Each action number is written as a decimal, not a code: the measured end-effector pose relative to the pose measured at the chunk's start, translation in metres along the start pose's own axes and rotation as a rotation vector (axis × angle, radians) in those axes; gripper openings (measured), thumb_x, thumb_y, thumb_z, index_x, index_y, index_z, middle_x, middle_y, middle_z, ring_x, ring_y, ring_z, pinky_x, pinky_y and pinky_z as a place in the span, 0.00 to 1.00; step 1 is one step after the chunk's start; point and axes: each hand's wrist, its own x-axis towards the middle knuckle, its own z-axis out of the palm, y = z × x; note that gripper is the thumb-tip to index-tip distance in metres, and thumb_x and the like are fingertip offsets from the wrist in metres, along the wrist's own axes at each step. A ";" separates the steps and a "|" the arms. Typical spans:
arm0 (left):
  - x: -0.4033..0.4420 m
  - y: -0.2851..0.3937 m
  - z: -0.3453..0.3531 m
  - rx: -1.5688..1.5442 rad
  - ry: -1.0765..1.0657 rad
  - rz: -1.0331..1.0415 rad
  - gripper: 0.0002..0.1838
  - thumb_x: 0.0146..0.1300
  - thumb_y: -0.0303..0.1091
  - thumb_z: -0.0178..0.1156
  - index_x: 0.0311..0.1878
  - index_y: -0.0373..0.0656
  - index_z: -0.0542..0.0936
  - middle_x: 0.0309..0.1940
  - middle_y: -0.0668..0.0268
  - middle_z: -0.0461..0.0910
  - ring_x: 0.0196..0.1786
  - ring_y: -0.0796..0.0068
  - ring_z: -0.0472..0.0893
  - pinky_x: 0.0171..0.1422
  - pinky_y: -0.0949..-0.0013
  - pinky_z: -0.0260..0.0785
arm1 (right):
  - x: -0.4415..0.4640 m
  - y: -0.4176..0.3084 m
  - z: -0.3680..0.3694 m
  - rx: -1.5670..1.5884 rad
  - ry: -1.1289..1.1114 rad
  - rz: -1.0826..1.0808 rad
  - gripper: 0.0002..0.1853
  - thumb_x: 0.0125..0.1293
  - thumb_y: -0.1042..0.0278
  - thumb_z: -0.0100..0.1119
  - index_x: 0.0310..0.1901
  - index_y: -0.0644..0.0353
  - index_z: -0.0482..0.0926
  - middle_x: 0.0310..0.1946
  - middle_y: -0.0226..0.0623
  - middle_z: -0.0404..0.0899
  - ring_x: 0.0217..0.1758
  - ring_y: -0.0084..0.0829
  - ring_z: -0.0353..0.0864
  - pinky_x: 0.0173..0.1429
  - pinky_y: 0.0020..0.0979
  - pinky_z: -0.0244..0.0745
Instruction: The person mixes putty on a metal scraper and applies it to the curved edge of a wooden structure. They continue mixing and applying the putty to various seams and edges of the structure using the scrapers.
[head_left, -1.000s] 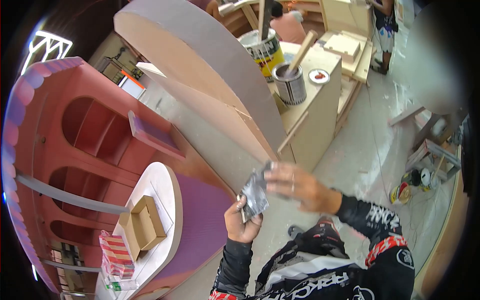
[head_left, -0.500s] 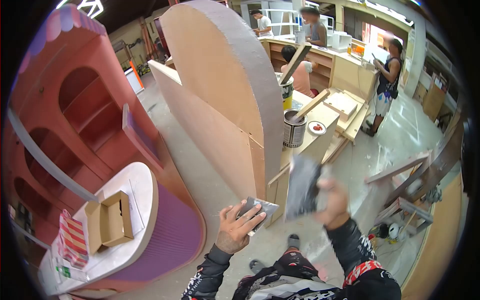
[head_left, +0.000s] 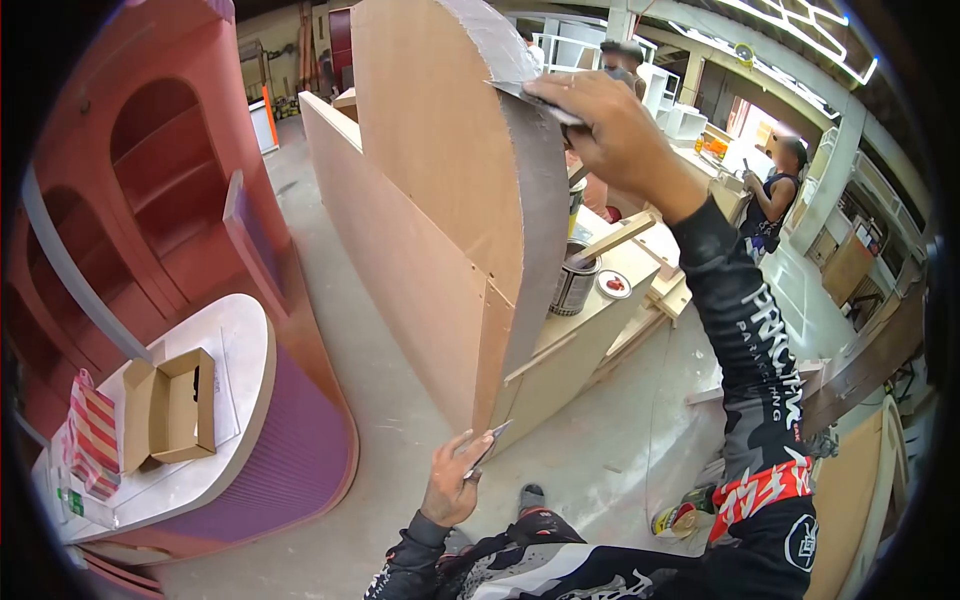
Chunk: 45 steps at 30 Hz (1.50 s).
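Observation:
My right hand (head_left: 625,130), raised at the upper middle, is closed on a flat putty scraper (head_left: 512,92). The scraper's blade lies against the grey-coated curved edge (head_left: 542,190) of a tall rounded wooden panel (head_left: 440,150). Lower down, near the panel's bottom corner, my left hand (head_left: 452,487) grips a second flat scraper (head_left: 487,450), seen nearly edge-on, with fingers along one face. Behind the panel edge stands an open paint can (head_left: 573,290) with a wooden stick (head_left: 615,238) in it. A round lid with a red smear (head_left: 613,284) lies beside the can.
At left stands a pink arched shelf unit (head_left: 215,130) and a purple counter with a white top (head_left: 245,335), bearing an open cardboard box (head_left: 185,410) and a striped bag (head_left: 92,435). A person (head_left: 775,190) stands at the right back. A can (head_left: 675,520) sits on the floor.
My right hand has risen with its scraper from beside the panel to its upper curved edge. My left hand has dropped slightly and turned its scraper edge-on. The view has shifted.

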 end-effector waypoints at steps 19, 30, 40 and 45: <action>-0.003 -0.005 -0.016 -0.106 0.106 -0.081 0.20 0.71 0.33 0.51 0.64 0.43 0.76 0.61 0.60 0.78 0.64 0.54 0.73 0.68 0.56 0.63 | -0.039 -0.026 0.006 -0.254 0.049 0.033 0.33 0.46 0.85 0.60 0.57 0.47 0.80 0.57 0.26 0.81 0.61 0.37 0.73 0.67 0.42 0.62; -0.004 -0.009 -0.016 -0.135 0.106 -0.109 0.21 0.76 0.42 0.47 0.64 0.41 0.76 0.60 0.58 0.79 0.63 0.54 0.75 0.68 0.57 0.64 | -0.013 0.002 0.010 -0.277 0.082 -0.052 0.31 0.47 0.81 0.61 0.57 0.47 0.79 0.58 0.24 0.80 0.63 0.37 0.71 0.67 0.41 0.61; 0.036 0.017 -0.018 -1.478 0.469 -0.689 0.17 0.75 0.39 0.50 0.60 0.40 0.71 0.55 0.63 0.79 0.56 0.66 0.81 0.62 0.59 0.73 | -0.104 -0.063 0.021 -0.288 -0.009 0.148 0.29 0.50 0.73 0.65 0.58 0.49 0.79 0.60 0.26 0.77 0.63 0.38 0.70 0.69 0.47 0.58; 0.066 0.037 -0.025 -1.866 0.361 -0.801 0.14 0.70 0.32 0.52 0.56 0.39 0.72 0.52 0.59 0.81 0.52 0.61 0.83 0.58 0.55 0.78 | -0.163 -0.136 0.019 0.098 -0.065 0.322 0.28 0.54 0.79 0.61 0.60 0.53 0.78 0.62 0.35 0.75 0.63 0.43 0.72 0.69 0.48 0.64</action>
